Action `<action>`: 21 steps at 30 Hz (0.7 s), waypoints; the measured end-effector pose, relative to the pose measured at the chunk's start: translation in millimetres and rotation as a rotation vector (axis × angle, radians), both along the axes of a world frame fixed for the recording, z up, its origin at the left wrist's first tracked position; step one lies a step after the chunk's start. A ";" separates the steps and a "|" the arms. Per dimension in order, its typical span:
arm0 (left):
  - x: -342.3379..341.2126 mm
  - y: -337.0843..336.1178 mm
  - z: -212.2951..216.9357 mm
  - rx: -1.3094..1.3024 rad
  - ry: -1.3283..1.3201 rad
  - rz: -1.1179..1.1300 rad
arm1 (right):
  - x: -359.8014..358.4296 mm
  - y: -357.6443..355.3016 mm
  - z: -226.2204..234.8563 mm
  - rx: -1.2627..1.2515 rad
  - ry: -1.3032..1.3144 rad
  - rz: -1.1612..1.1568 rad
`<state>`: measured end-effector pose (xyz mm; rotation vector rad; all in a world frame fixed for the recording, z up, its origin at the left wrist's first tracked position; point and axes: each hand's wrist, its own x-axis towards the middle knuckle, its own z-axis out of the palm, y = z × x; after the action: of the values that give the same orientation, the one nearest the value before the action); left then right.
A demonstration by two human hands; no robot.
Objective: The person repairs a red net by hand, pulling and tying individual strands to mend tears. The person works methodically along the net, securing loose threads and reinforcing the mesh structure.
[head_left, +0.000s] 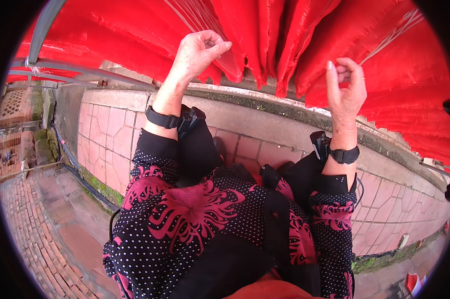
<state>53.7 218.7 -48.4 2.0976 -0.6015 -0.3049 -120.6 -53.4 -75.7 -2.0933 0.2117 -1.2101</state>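
Observation:
Red cloth (272, 35) hangs in several loose folds in front of me, its lower edges frayed. My left hand (202, 52) is raised against it at the left, fingers curled and thumb pressed to the index finger. Whatever that pinch may hold is too small to make out. White strands (192, 15) run down the cloth close to this hand. At the right, my right hand (347, 87) is up near the lower folds, thumb and bent fingers apart with nothing visible between them. More white strands (394, 35) slant across the cloth just beyond its fingers.
A grey metal frame (95, 72) stands at the left beside the cloth. Below the cloth runs a low concrete ledge (265, 117), with pink paving (110, 129) under me. Stacked bricks (40, 239) lie at the lower left, near a dark hose (80, 179).

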 end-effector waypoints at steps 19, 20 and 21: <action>-42.2 -67.8 -60.6 -0.126 -0.479 -0.026 | 41.4 84.5 -5.8 0.055 0.377 0.267; -44.9 -67.1 -62.8 -0.178 -0.548 -0.050 | 46.2 86.8 -4.4 0.114 0.363 0.217; -45.9 -67.8 -64.4 -0.192 -0.646 -0.066 | 50.8 87.8 -2.5 0.091 0.367 0.169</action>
<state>7.8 150.8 -112.8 1.9744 -1.0299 0.4027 -69.8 34.4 -78.2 -2.1903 0.2447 -0.6998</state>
